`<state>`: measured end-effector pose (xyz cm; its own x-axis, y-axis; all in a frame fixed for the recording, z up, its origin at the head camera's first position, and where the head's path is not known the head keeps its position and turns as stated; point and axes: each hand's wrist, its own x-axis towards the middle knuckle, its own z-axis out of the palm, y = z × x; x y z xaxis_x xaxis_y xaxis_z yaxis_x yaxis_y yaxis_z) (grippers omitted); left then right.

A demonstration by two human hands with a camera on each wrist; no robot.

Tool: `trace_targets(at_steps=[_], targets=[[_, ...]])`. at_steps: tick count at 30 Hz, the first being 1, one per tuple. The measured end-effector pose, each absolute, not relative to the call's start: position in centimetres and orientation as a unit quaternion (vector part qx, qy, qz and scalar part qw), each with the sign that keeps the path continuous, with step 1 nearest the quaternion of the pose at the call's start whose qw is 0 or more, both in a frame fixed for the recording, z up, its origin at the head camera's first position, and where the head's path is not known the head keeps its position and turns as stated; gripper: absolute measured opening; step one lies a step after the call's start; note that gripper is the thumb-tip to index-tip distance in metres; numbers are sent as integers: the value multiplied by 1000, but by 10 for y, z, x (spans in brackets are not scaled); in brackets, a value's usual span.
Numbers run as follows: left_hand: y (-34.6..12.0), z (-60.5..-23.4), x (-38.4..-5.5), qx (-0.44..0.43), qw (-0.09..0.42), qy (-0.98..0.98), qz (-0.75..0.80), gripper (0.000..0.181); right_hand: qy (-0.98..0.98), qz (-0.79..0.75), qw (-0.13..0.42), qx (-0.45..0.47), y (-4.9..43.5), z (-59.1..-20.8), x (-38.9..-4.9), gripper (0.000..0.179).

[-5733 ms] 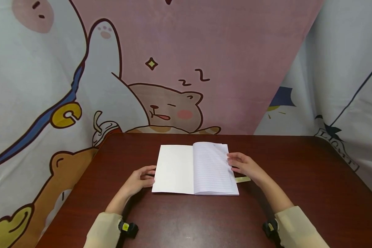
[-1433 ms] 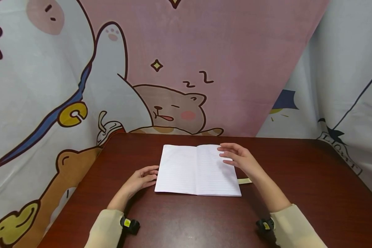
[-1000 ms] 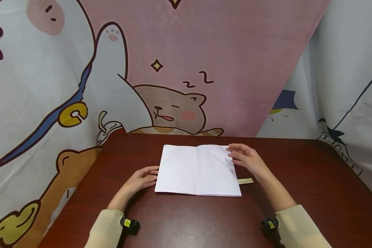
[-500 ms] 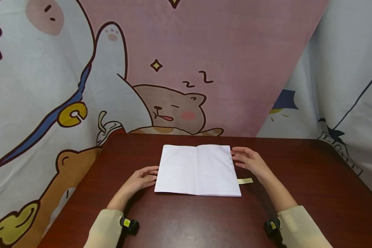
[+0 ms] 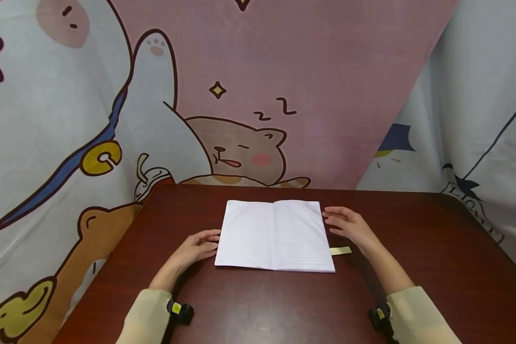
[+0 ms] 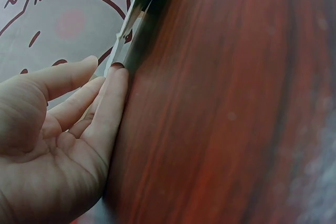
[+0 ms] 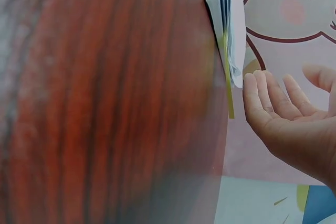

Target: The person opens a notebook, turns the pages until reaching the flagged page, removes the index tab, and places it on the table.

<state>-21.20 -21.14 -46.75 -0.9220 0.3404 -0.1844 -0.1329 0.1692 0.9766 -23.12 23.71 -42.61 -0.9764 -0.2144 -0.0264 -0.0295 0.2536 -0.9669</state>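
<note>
An open notebook point(image 5: 249, 236) lies on the dark red-brown table point(image 5: 262, 306), with faintly lined white pages on both sides. A pale yellow strip point(image 5: 340, 251) juts out from under its right edge. My left hand point(image 5: 193, 249) rests at the left edge, its fingers extended. In the left wrist view, the fingertips point(image 6: 119, 72) are right at the notebook's edge point(image 6: 122, 35) and the thumb stands apart. Just off the right edge, my right hand point(image 5: 351, 227) has relaxed, spread fingers with nothing between them. The right wrist view shows the notebook's page stack point(image 7: 223, 19) beside these fingers.
A printed cloth point(image 5: 327, 95) with cartoon animals hangs behind the table and along its left side. White cloth point(image 5: 490, 119) hangs at the right. Each wrist wears a small black camera point(image 5: 180, 313) near a cream sleeve point(image 5: 144, 315).
Since the oldest frame a leaf has turned, so the blank left page is now lined. My right hand has moved off the right page, rightward and toward me. The left hand stays put.
</note>
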Motion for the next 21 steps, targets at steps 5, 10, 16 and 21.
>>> trace_targets(at_steps=[5,10,16,21], targets=[[-211,-468,-212,72,184,742,641,54,790,-602,81,-82,239,-430,-231,50],[-211,-467,-212,72,184,741,642,53,804,-583,91,-73,239,-432,-231,50],[-211,-468,-211,72,183,743,640,52,815,-563,117,-62,238,-433,-232,51],[-211,-468,-211,73,183,743,640,52,818,-556,135,-63,237,-434,-231,53]])
